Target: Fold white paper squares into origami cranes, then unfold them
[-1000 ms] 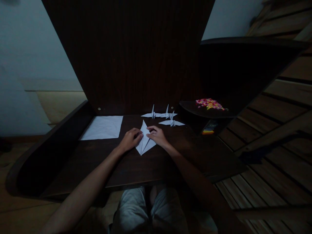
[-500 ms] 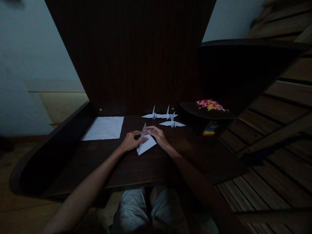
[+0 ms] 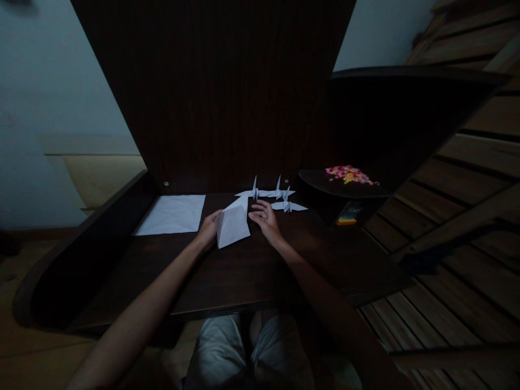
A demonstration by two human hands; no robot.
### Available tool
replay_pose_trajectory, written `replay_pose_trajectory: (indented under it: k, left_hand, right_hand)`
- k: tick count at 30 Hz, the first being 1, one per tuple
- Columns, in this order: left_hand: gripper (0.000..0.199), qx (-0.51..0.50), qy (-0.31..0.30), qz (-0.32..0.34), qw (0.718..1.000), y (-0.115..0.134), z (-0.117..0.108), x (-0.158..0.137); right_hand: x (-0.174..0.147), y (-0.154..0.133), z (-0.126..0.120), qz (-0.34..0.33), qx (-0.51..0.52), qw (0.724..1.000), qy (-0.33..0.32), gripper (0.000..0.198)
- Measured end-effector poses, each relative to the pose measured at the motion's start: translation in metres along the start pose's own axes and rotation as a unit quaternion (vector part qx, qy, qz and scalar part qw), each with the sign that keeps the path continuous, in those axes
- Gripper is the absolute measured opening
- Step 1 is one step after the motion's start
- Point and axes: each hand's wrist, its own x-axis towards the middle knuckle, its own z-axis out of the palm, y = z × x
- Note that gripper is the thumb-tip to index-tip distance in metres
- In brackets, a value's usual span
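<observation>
1. Folded origami paper: white, straight-edged; four-sided front flap, second layer projecting behind. Position: between front and back edges of worktop.
2. Left hand: gripping paper's left edge.
3. Right hand: fingers parted, just beside paper.

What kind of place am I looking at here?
Probably a dim room in someone's home: there's a dark wooden desk, white paper cranes standing on it, and a side shelf with small colourful pieces heaped on top.
</observation>
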Motion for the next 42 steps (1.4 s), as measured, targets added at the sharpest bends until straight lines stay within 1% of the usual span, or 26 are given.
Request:
replay_pose_trajectory:
  k: [2, 3, 5, 7, 9, 11, 13, 15, 16, 19, 21, 23, 25, 26, 27, 28, 30, 31, 32, 33, 35, 38, 40, 42]
  left_hand:
    - [0.03, -0.03, 0.006, -0.022, 0.999, 0.001, 0.001, 0.0]
    - [0.027, -0.041, 0.005, -0.036, 0.999, 0.001, 0.002, -0.001]
    - [0.025, -0.054, -0.005, -0.059, 0.997, 0.002, 0.002, -0.001]
    - [0.024, -0.067, -0.03, -0.074, 0.995, 0.005, 0.002, -0.002]
    - [0.027, -0.085, -0.06, -0.095, 0.99, 0.007, 0.002, -0.003]
    - [0.037, -0.097, -0.078, -0.118, 0.985, 0.009, 0.001, -0.003]
    - [0.035, -0.076, -0.082, -0.123, 0.986, 0.009, -0.001, -0.002]
    - [0.029, -0.031, -0.092, -0.111, 0.989, 0.007, -0.004, -0.001]
    - [0.03, -0.01, -0.098, -0.104, 0.99, 0.006, -0.005, 0.0]
    - [0.038, 0.021, -0.098, -0.092, 0.991, 0.0, -0.007, 0.003]
    - [0.043, 0.039, -0.083, -0.08, 0.993, -0.004, -0.009, 0.005]
    - [0.049, 0.085, -0.071, -0.051, 0.993, -0.008, -0.011, 0.006]
    - [0.052, 0.16, -0.067, 0.002, 0.985, -0.01, -0.013, 0.007]
    - [0.052, 0.209, -0.066, 0.038, 0.975, -0.01, -0.014, 0.007]
    - [0.05, 0.262, -0.065, 0.078, 0.96, -0.01, -0.015, 0.007]
    - [0.046, 0.319, -0.065, 0.121, 0.938, -0.009, -0.016, 0.007]
    - [0.033, 0.423, -0.077, 0.195, 0.881, -0.007, -0.018, 0.006]
    - [0.026, 0.462, -0.094, 0.219, 0.855, -0.006, -0.019, 0.005]
    - [0.022, 0.487, -0.114, 0.233, 0.834, -0.004, -0.02, 0.004]
    - [0.021, 0.501, -0.135, 0.24, 0.821, -0.002, -0.021, 0.003]
    - [0.027, 0.515, -0.167, 0.234, 0.807, 0.002, -0.023, 0.001]
    - [0.049, 0.537, -0.197, 0.217, 0.791, 0.008, -0.028, -0.001]
    - [0.066, 0.552, -0.217, 0.208, 0.778, 0.011, -0.031, -0.002]
    - [0.077, 0.562, -0.233, 0.201, 0.768, 0.014, -0.034, -0.002]
  right_hand:
    - [-0.001, 0.003, 0.005, 0.039, 0.017, 0.998, -0.04, 0.055]
    - [-0.001, 0.003, 0.006, 0.05, 0.017, 0.997, -0.053, 0.052]
    - [-0.002, 0.004, 0.008, 0.06, 0.011, 0.996, -0.066, 0.042]
    - [-0.003, 0.003, 0.007, 0.067, 0.007, 0.995, -0.071, 0.035]
    - [-0.003, 0.003, 0.004, 0.076, 0.005, 0.995, -0.071, 0.032]
    - [-0.002, 0.002, 0.002, 0.084, 0.0, 0.994, -0.07, 0.032]
    - [-0.001, 0.003, 0.0, 0.087, -0.006, 0.993, -0.074, 0.031]
    - [0.0, 0.005, -0.001, 0.086, -0.014, 0.993, -0.08, 0.033]
    - [0.0, 0.006, -0.001, 0.084, -0.018, 0.993, -0.082, 0.035]
    - [0.001, 0.008, -0.003, 0.062, -0.049, 0.994, -0.076, 0.042]
    - [0.0, 0.007, -0.005, 0.024, -0.11, 0.991, -0.068, 0.044]
    - [-0.001, 0.006, -0.007, -0.034, -0.198, 0.977, -0.072, 0.038]
    - [-0.003, 0.005, -0.009, -0.092, -0.284, 0.95, -0.093, 0.028]
    - [-0.003, 0.005, -0.009, -0.112, -0.318, 0.935, -0.109, 0.023]
    - [-0.004, 0.005, -0.009, -0.124, -0.344, 0.922, -0.129, 0.019]
    - [-0.005, 0.005, -0.009, -0.128, -0.364, 0.91, -0.151, 0.015]
    - [-0.006, 0.005, -0.01, -0.126, -0.391, 0.892, -0.189, 0.012]
    - [-0.006, 0.005, -0.01, -0.124, -0.4, 0.885, -0.202, 0.013]
    - [-0.006, 0.004, -0.01, -0.124, -0.409, 0.879, -0.211, 0.014]
    - [-0.006, 0.003, -0.011, -0.124, -0.417, 0.874, -0.216, 0.015]
    - [-0.006, 0.0, -0.012, -0.122, -0.431, 0.865, -0.227, 0.017]
    - [-0.005, -0.004, -0.016, -0.112, -0.444, 0.852, -0.256, 0.022]
    - [-0.004, -0.006, -0.02, -0.103, -0.445, 0.843, -0.284, 0.034]
    - [-0.003, -0.006, -0.024, -0.093, -0.442, 0.836, -0.313, 0.049]
